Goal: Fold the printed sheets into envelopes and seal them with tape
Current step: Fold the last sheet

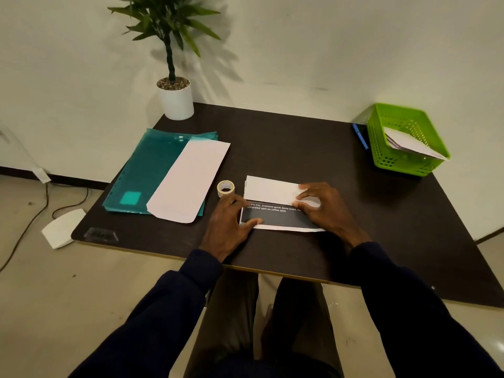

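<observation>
Printed sheet: we see the sheet (275, 215) lying flat on the bench (300, 143) near its front edge. The far part is folded over and shows white. A dark band with white lettering lies bare on the near side.
Left hand: our left hand (229, 225) rests on the sheet's left end with fingers stretched out and the thumb flat on the dark band. It grips nothing.
Right hand: our right hand (321, 205) is spread over the right end, with fingertips pressing along the fold. It grips nothing.
Tape: the roll (225, 187) lies just beside the sheet's far left corner. We cannot tell whether the left fingertips touch it.
Envelope: a long white envelope (188, 181) lies slantwise on a green folder (147, 170), left of the tape.
Basket: the green basket (377, 148) at the far right corner holds folded papers (409, 144), and a blue pen (360, 136) lies beside it.
Plant: a potted plant (176, 100) stands at the far left corner.
</observation>
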